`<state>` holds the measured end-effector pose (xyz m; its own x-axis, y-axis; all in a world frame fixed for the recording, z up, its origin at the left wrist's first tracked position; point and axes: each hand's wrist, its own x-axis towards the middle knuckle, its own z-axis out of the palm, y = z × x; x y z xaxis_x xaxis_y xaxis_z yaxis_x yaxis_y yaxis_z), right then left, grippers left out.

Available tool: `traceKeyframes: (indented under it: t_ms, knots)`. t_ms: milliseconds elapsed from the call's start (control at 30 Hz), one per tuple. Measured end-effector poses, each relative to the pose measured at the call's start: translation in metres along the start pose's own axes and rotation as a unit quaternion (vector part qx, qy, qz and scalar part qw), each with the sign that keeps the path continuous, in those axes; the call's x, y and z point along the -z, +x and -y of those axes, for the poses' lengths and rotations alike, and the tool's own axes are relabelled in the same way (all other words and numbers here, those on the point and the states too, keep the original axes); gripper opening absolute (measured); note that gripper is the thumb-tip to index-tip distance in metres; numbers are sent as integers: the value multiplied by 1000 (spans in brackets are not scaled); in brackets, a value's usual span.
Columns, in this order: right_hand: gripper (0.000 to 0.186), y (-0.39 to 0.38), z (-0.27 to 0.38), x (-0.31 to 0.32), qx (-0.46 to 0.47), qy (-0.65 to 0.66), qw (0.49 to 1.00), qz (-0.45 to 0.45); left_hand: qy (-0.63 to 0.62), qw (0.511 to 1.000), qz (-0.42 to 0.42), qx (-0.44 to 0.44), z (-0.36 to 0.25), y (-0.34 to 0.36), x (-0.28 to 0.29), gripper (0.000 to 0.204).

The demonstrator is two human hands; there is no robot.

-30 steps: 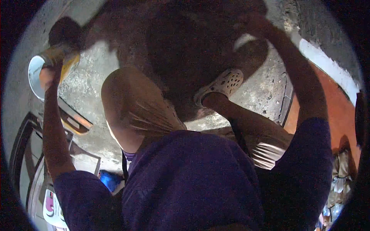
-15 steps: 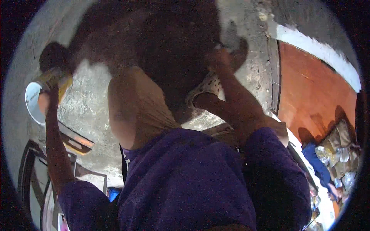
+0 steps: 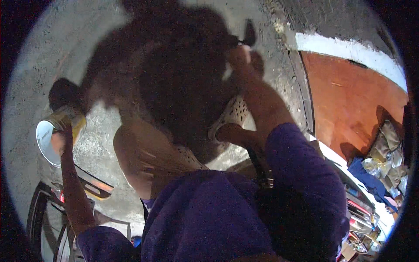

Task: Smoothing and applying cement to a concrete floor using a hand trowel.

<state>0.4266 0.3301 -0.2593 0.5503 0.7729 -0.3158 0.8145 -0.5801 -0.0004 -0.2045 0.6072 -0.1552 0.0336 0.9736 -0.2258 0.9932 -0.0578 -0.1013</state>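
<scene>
My left hand (image 3: 60,140) is stretched far out to the left and grips a yellowish tin can (image 3: 65,122) with a round pale top (image 3: 44,140). Up at the top centre, my right hand (image 3: 242,59) is closed around a small dark tool (image 3: 249,34), perhaps a brush, whose tip points up over the rough concrete floor (image 3: 100,35). My bent knee in beige trousers (image 3: 139,153) and a white perforated clog (image 3: 233,114) lie between the two arms. My purple shirt (image 3: 205,218) fills the lower middle.
My dark shadow (image 3: 183,78) covers the concrete ahead. A red-brown surface (image 3: 349,100) with a white border (image 3: 349,52) lies to the right. Bags and clutter (image 3: 379,161) pile at the far right. A dark metal frame (image 3: 43,218) stands at the lower left.
My right hand has come in from the upper right toward the centre, above the clog, with the arm bending. My left hand still grips the can out to the left.
</scene>
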Motion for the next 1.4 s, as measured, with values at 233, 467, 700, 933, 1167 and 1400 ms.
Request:
traceKeyframes:
  t_ms: [233, 467, 700, 933, 1167, 1400]
  knots:
    - [35, -48, 44, -4, -66, 131, 986, 80, -17, 1000, 19, -7, -11, -8, 10, 58]
    - [27, -96, 108, 6, -27, 24, 995, 92, -82, 996, 34, 20, -24, -11, 21, 52]
    - [23, -19, 265, 88, -71, 65, 991, 92, -7, 1000, -8, 3, -7, -1, -1, 59]
    - [23, -33, 143, 92, 180, -145, 972, 34, -60, 997, 56, 16, -8, -2, 1, 57]
    - [17, 67, 17, 17, 76, 133, 982, 109, -51, 994, 93, 25, -19, -6, 23, 56]
    - [23, 76, 154, 11, 84, -13, 996, 7, -36, 999, 20, 15, -28, -16, 27, 46]
